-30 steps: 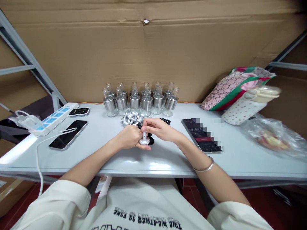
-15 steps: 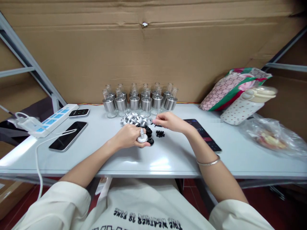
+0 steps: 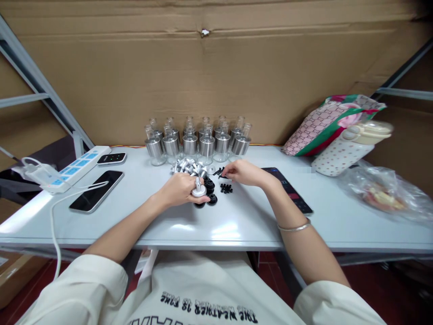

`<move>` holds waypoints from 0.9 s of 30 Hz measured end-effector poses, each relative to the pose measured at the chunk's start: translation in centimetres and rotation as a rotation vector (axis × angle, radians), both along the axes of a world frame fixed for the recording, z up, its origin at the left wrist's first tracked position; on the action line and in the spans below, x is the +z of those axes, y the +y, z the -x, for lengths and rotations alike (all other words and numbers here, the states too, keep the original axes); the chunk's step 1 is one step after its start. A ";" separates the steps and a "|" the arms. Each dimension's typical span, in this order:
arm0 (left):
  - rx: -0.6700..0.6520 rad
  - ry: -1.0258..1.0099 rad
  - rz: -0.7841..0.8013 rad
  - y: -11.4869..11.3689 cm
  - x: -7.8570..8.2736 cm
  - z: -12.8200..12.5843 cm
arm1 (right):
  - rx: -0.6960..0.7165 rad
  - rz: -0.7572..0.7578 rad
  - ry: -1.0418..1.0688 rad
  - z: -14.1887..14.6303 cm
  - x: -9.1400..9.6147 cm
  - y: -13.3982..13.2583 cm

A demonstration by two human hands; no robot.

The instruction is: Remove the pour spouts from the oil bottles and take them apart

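Note:
My left hand (image 3: 178, 188) is closed around a silver metal piece with a round flat base and a short stem (image 3: 199, 188), stem pointing up. Right by it lie round black caps (image 3: 212, 199), some partly hidden by the fingers. My right hand (image 3: 241, 172) reaches down with fingertips pinched at a small pile of thin black pieces (image 3: 219, 170); whether one is between the fingers cannot be made out. Behind my left hand sits a heap of silver metal parts (image 3: 189, 167). Small black plugs (image 3: 226, 188) lie in a cluster below my right hand.
Several glass bottles with metal sleeves (image 3: 207, 145) stand in rows at the back. A phone (image 3: 291, 192) lies beside my right forearm, another phone (image 3: 97, 192) and a power strip (image 3: 81, 166) to the left. A dotted bottle (image 3: 341, 153) and plastic bag (image 3: 389, 194) are at the right.
My right hand has shifted slightly right, its fingertips now down at the thin black pieces. My left hand has moved a little left, still holding the silver piece, uncovering more black caps.

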State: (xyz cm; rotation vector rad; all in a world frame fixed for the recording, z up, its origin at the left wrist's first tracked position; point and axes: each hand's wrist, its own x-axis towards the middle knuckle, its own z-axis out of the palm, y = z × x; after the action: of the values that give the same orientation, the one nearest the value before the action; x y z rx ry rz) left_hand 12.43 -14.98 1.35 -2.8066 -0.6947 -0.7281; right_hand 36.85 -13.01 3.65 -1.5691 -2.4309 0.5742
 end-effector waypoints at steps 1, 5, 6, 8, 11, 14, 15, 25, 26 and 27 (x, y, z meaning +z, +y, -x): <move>0.006 0.006 0.009 0.0 0.0 0.0 | -0.011 0.018 0.002 0.0 0.0 0.0; 0.021 -0.009 0.017 0.1 0.1 0.1 | -0.055 0.068 0.015 0.0 0.2 -0.3; 0.022 -0.016 0.014 0.2 0.1 0.2 | -0.062 0.066 0.010 0.0 0.2 -0.3; 0.020 -0.021 0.010 0.2 0.2 0.2 | -0.076 0.067 0.008 0.1 0.4 -0.5; 0.006 -0.020 -0.002 0.2 0.2 0.2 | -0.081 0.086 0.027 0.2 0.5 -0.5; 0.001 -0.025 -0.004 0.2 0.2 0.3 | -0.077 0.121 0.041 0.1 0.4 -0.4; 0.004 -0.027 0.000 0.2 0.1 0.3 | -0.073 0.126 0.044 0.1 0.4 -0.3; 0.015 -0.027 0.004 0.3 0.0 0.3 | -0.014 0.010 -0.035 -0.5 -0.4 0.6; 0.012 -0.037 -0.005 0.3 0.0 0.4 | -0.017 0.010 -0.047 -0.4 -0.5 0.6; 0.007 -0.044 -0.014 0.3 0.0 0.4 | -0.019 0.012 -0.058 -0.3 -0.5 0.5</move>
State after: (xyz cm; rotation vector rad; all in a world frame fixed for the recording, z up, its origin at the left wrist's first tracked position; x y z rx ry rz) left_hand 12.06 -14.66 1.35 -2.7815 -0.7041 -0.7930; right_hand 37.12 -12.50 3.16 -1.6336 -2.4561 0.5478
